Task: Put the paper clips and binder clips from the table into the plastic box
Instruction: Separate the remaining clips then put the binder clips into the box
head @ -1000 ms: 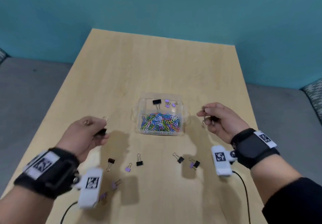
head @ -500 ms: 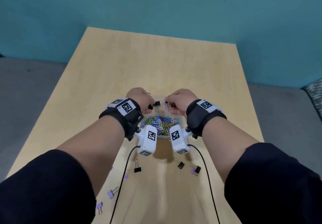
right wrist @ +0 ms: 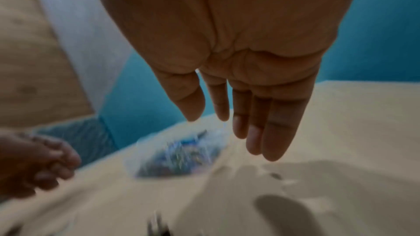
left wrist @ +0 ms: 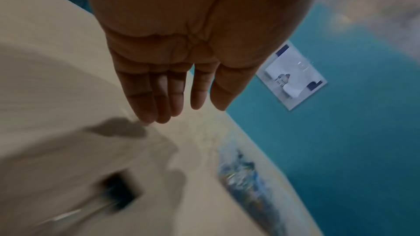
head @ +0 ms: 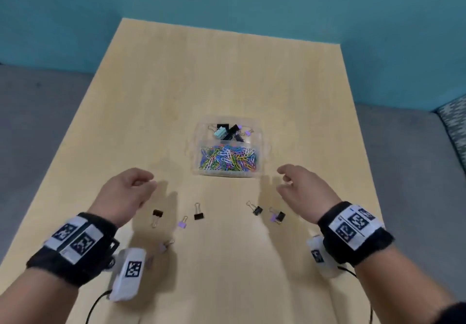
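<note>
Paper clips [head: 228,159] & some binder clips already held in box [head: 262,144]; approx. seven clips [head: 198,214] left on table [head: 227,71]. Left hand [head: 126,192], right hand [head: 302,189] relaxed, nothing held.

Desk [head: 227,76]: pale wood-grain laminate, smooth and matt. Plastic box [head: 262,147]: clear, glossy plastic. Paper clips [head: 228,159]: wire with glossy coloured coating. Binder clips [head: 199,216]: black or lilac bodies with bright metal wire handles. Wrist bands [head: 73,250]: black, fuzzy cloth.
</note>
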### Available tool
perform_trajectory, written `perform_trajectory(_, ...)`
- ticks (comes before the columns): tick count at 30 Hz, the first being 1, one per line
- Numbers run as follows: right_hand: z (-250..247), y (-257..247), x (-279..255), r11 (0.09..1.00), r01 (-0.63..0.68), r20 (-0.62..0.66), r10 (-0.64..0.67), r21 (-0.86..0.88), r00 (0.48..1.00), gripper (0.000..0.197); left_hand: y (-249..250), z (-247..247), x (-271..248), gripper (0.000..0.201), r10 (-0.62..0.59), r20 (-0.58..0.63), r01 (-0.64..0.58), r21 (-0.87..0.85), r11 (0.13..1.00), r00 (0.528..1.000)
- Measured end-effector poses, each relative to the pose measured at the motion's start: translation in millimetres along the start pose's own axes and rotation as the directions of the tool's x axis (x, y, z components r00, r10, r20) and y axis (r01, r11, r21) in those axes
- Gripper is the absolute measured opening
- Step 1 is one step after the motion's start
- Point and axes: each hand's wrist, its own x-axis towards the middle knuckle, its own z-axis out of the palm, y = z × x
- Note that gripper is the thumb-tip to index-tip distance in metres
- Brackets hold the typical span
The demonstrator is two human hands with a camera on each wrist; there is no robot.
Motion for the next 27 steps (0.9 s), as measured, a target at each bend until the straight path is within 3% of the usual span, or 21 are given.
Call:
perform_trajectory(2, 19.8, 15.4, -20.0, 0.987, 0.027, 0.085, -0.014, -0.157, 0.996, 0.042, -29.2, -1.3, -21.8, 0.008, -0.026, -0.016, 0.028, 0.139, 0.99, 1.0)
perform_trajectory(4, 36.6, 22.9, -33.9, 0.978, 0.045, 0.113, -0.022, -0.205, 0.993, 0.039, -51.5, 0.9, -39.9, 0.006, -0.039, -0.061, 0.05, 0.198, 0.979, 0.997)
perform_trajectory(7, 54.3, 25.8, -41.9, 0.977, 0.02, 0.035, -0.013, -0.212, 0.999, 0.028, -79.1, 6.1, -55.6, 0.006, -0.058, -0.097, 0.081, 0.249, 0.965, 0.994)
perform_trajectory(11, 67.1, 22.2, -43.3, 0.98, -0.018, -0.041, 0.01, -0.198, 0.999, 0.013, -92.5, 17.1, -72.7, 0.024, -0.027, 0.011, 0.022, 0.337, 0.941, 1.0)
perform_trajectory(16, 66.5, 12.4, -40.6, 0.993, -0.102, -0.062, 0.098, -0.064, 0.993, 0.009, -92.3, 33.0, -84.4, 0.03, 0.06, 0.063, -0.083, 0.481, 0.873, 0.996)
perform_trajectory(21, 63.7, 14.3, -40.0, 0.955, -0.223, -0.116, 0.249, 0.197, 0.962, 0.007, -95.1, 38.8, -88.6, 0.011, 0.125, 0.031, -0.118, 0.607, 0.786, 0.992)
perform_trajectory(23, 63.1, 17.5, -41.0, 0.877, -0.267, -0.126, 0.341, 0.398, 0.932, 0.01, -95.0, 38.7, -89.4, 0.011, 0.115, 0.022, -0.106, 0.59, 0.8, 0.993)
perform_trajectory(24, 63.3, 20.3, -41.2, 0.795, -0.276, -0.109, 0.392, 0.541, 0.914, 0.012, -94.8, 38.0, -89.4, 0.012, 0.11, 0.023, -0.103, 0.577, 0.81, 0.994)
perform_trajectory(27, 60.7, 23.4, -47.9, 0.301, -0.241, 0.07, 0.483, 0.923, 0.873, 0.013, -95.8, 30.1, -92.6, 0.016, 0.097, -0.016, -0.075, 0.503, 0.861, 0.995)
